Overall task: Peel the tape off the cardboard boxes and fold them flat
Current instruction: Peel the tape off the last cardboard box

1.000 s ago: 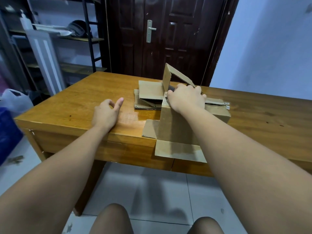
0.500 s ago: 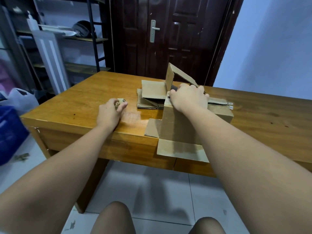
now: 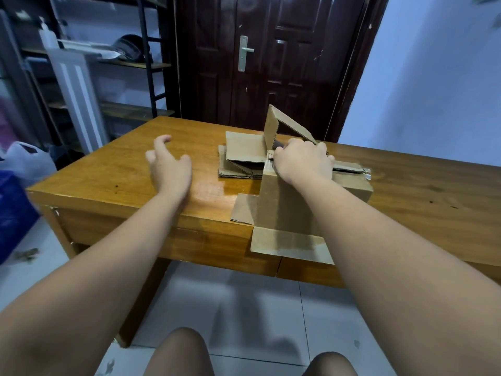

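I see the open cardboard box (image 3: 282, 207) right of centre in the frame, standing on the wooden table (image 3: 433, 202), with one bottom flap (image 3: 290, 246) hanging past the table's near edge and a top flap (image 3: 271, 126) sticking up. My right hand (image 3: 302, 162) sits on the box's top, fingers curled over its upper edge and gripping it. My left hand (image 3: 169, 169) hovers over the table at centre left, fingers loosely spread and holding nothing, and a stack of flattened cardboard (image 3: 244, 150) lies just behind the box, to its left.
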Tool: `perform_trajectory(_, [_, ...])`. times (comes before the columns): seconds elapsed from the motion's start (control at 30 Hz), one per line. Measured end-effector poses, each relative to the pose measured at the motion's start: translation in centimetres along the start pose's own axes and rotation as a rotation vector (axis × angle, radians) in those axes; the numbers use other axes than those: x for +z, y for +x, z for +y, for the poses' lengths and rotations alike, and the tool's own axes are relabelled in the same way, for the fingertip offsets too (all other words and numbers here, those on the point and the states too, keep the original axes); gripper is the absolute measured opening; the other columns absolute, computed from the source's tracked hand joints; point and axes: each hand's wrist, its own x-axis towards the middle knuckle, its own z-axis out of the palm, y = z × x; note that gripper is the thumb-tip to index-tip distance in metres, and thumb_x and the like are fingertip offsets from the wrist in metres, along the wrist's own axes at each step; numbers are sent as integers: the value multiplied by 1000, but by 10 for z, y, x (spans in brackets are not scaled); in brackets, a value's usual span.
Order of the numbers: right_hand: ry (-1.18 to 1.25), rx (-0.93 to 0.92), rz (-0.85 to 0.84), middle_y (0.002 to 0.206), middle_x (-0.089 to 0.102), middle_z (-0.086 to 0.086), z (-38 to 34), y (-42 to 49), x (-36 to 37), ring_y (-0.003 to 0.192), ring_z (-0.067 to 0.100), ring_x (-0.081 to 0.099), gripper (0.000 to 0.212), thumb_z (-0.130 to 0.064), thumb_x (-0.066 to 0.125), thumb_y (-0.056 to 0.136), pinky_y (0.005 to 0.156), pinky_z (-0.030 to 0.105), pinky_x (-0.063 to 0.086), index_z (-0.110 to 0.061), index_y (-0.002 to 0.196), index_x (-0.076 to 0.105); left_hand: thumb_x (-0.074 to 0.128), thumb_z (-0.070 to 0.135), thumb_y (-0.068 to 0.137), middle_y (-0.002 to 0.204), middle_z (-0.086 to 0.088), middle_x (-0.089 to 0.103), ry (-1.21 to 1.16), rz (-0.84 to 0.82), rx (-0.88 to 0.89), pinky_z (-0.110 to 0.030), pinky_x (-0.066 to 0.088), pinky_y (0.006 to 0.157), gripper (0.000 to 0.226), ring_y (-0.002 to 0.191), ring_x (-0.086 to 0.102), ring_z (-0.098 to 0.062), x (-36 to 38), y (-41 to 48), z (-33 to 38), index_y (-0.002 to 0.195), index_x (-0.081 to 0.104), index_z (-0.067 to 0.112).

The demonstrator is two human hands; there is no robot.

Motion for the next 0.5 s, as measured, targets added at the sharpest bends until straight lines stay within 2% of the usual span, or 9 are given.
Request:
perform_trajectory(0.07, [19,1,4,133,53,13,0,-1,-1,127,34,38,40,-33,35,96,102,50,32,-18,128,53,49,10,94,104,3,49,-48,-198,120,-20,45,62,31,72,49,-5,8,-17,28,124,52,18])
perform_trajectory(0.13, [65,-3,38,133,52,14,1,-2,-2,125,34,40,39,-28,36,96,101,49,34,-19,132,51,46,23,98,95,7,58,-35,-479,234,-21,44,71,22,80,53,-4,16,-39,56,112,62,16])
perform_trajectory(0.2, [133,-12,74,133,49,15,2,-3,-3,123,35,41,39,-23,37,97,100,48,36,-18,133,47,49,35,97,92,5,64,-1,-620,319,-24,45,76,25,87,56,-8,27,-60,71,99,66,17])
perform_trajectory(0.27, [237,-8,86,130,49,18,5,0,-3,121,35,43,35,-21,37,98,100,47,39,-14,131,47,57,39,92,82,4,63,2,-557,362,-25,47,71,24,78,56,-10,38,-72,72,90,66,17])
perform_trajectory(0.37, [440,9,164,119,57,14,10,9,0,108,27,53,28,-23,36,101,86,39,45,-10,119,53,65,47,84,77,7,57,-1,-447,333,-24,46,65,31,72,52,-7,46,-78,65,93,63,17])
perform_trajectory(0.43, [509,21,251,113,61,9,13,11,1,102,22,55,27,-23,38,101,80,31,41,-8,113,57,67,53,79,80,8,53,-3,-514,253,-24,42,63,43,73,49,-6,46,-79,66,103,56,18])
perform_trajectory(0.5, [540,-9,348,107,63,7,14,7,0,96,18,56,25,-22,40,101,76,26,40,-8,107,60,69,53,77,90,6,54,-29,-600,151,-25,43,66,54,83,51,-9,43,-82,70,115,50,20])
